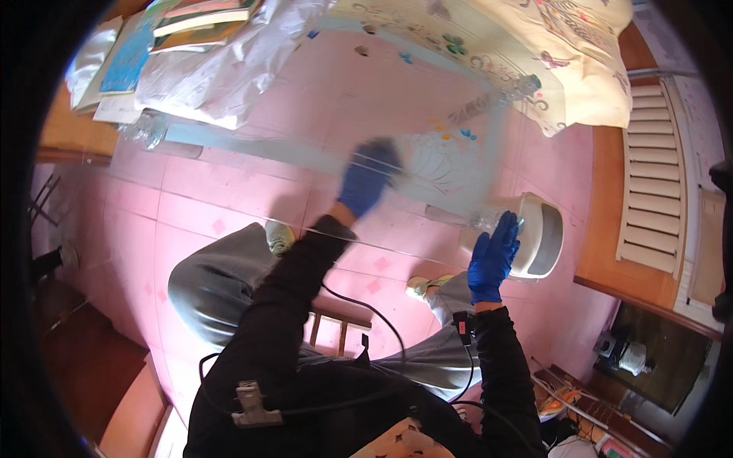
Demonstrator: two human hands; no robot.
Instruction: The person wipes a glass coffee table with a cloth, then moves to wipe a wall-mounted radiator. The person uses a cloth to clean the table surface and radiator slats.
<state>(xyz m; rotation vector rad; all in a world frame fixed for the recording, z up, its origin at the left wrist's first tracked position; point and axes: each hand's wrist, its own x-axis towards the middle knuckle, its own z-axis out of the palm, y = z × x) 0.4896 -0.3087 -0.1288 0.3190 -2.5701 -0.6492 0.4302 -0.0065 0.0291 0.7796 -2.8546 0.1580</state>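
Note:
A glass-topped table [252, 147] with a printed border lies before me, and pink floor tiles show through it. My left hand [370, 176], in a blue glove, is over the glass near its middle, palm down. Something dark and blurred, perhaps a cloth, shows at its fingertips; I cannot tell what it is or whether the hand grips it. My right hand [493, 257], also in a blue glove, lies at the table's near right corner with its fingers extended and close together, beside a clear table leg joint.
Books [200, 23] and clear plastic sheeting [212, 80] cover the far left. A patterned cream cloth [590, 63] drapes the far right. Under the glass at right stands a white bin [535, 237]. A louvred cabinet door [653, 177] is further right. A black cable [378, 315] hangs before me.

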